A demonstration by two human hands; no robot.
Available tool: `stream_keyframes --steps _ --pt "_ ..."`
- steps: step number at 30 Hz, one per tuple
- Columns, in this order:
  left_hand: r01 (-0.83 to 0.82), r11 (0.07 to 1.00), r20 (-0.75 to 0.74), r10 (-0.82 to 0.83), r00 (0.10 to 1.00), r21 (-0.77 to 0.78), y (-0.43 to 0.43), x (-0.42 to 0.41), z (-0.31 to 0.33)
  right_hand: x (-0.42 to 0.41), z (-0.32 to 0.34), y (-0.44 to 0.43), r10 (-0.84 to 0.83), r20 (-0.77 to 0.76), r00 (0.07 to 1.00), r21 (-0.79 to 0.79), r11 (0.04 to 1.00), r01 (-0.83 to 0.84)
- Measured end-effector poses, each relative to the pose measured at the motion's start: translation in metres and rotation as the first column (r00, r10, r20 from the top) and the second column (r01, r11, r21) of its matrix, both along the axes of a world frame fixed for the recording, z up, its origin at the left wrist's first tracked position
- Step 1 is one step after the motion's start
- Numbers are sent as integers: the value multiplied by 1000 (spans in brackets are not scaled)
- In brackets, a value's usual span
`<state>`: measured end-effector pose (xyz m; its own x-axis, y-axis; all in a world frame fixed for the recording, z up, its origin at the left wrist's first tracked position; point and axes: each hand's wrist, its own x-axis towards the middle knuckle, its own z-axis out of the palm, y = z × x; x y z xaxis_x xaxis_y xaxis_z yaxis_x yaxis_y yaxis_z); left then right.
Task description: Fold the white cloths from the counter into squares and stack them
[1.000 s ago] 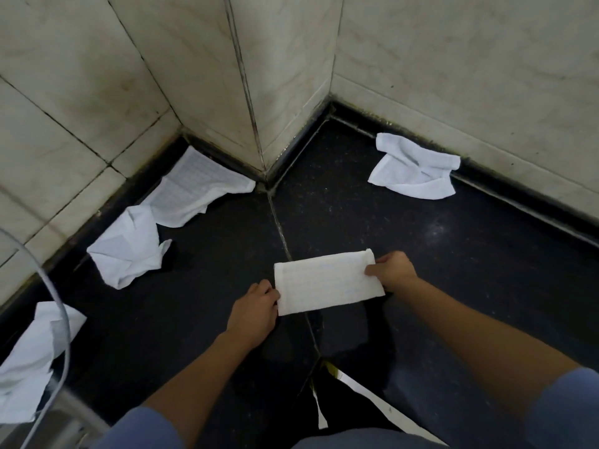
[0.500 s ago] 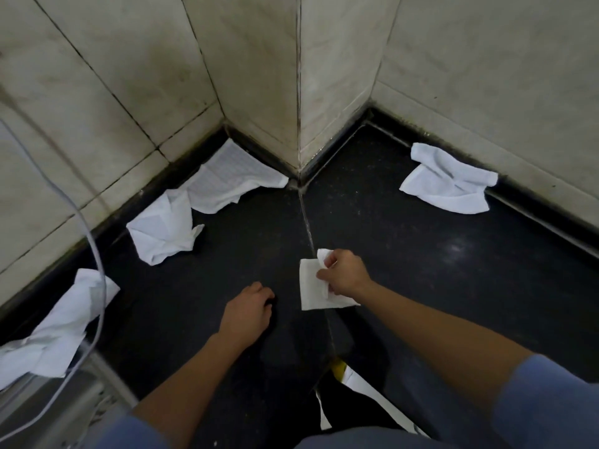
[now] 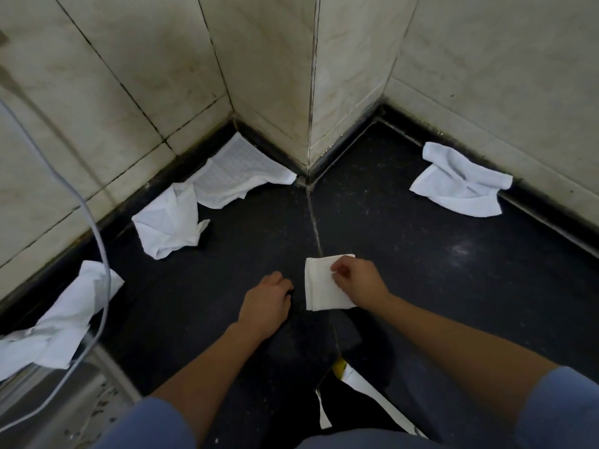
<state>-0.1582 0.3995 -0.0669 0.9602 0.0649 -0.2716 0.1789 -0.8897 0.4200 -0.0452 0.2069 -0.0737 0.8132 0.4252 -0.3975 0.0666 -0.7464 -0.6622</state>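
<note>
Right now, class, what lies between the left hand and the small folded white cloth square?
Only a narrow strip of bare black counter separates the left hand from the folded white cloth square, in the head view.

Right edge of folded cloth [image 3: 319, 286] hidden under your right hand [image 3: 359, 283]. Your left hand [image 3: 265, 301]: fingertips curled under, out of sight. Crumpled cloth [image 3: 64, 322] at left end of worktop [image 3: 421, 254] cut off by frame, crossed by blurred cable [image 3: 97, 241]. Worktop's near edge hidden behind your arms. White sheet [image 3: 366, 384] there partly covered, unidentifiable.
</note>
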Motion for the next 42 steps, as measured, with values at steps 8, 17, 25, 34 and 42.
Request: stream_keyframes --steps 8,17,25,34,42 --pt "-57 995 -25 59 998 79 -42 38 -1 -5 -11 -36 397 547 737 -279 917 -287" --pt "-518 830 -334 438 835 -207 -47 50 -12 -14 -19 -38 386 447 807 -301 914 -271" --pt "-597 734 -321 508 799 -323 -38 44 -18 -10 -21 -38 494 416 763 -392 855 -339" --pt "226 946 -49 -220 974 233 -32 37 -19 -4 -25 -50 640 307 705 -563 719 -407" --pt "158 977 -58 -151 987 141 -15 27 -7 16 2 -26 606 352 714 -497 767 -406"
